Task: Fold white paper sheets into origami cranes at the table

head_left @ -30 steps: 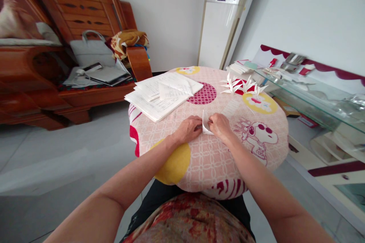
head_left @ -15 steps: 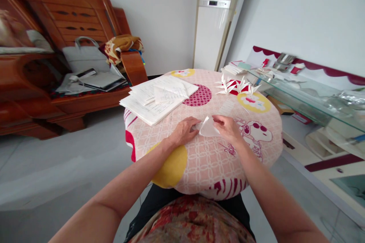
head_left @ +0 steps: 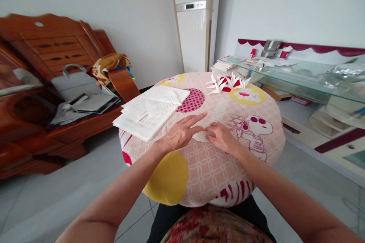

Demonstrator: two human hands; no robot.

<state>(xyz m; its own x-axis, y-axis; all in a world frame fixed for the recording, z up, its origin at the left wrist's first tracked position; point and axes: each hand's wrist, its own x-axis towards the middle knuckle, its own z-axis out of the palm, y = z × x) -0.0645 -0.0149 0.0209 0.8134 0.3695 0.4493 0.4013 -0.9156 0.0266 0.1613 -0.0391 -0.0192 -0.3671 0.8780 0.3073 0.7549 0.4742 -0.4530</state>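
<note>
From the head view, the one camera here, I see both hands at work over the middle of the round table, with a small white paper between them. Half a second ago that paper stood up in a peaked fold, its right side raised by the right hand; now it lies low, close to the cloth, with much of it hidden under fingers.

The left hand has changed most. Its fingers were curled in by the paper's left edge; now they are stretched out and parted, reaching rightward over the paper, one pointing out beyond its far side. The right hand has come down and in toward the left, its bent fingers on the paper's right part; whether they pinch it or only press it, I cannot tell. The hands are nearer each other now, fingertips almost meeting; whether they touch is too small to make out.

Around them little has altered. The stack of written sheets sits on the table's left side, and the folded white paper cranes stand together at the far right. A pale strip lies flat beyond the hands. The whole view has swung round, so the wooden sofa and the tall white cabinet unit appear farther left than before.
</note>
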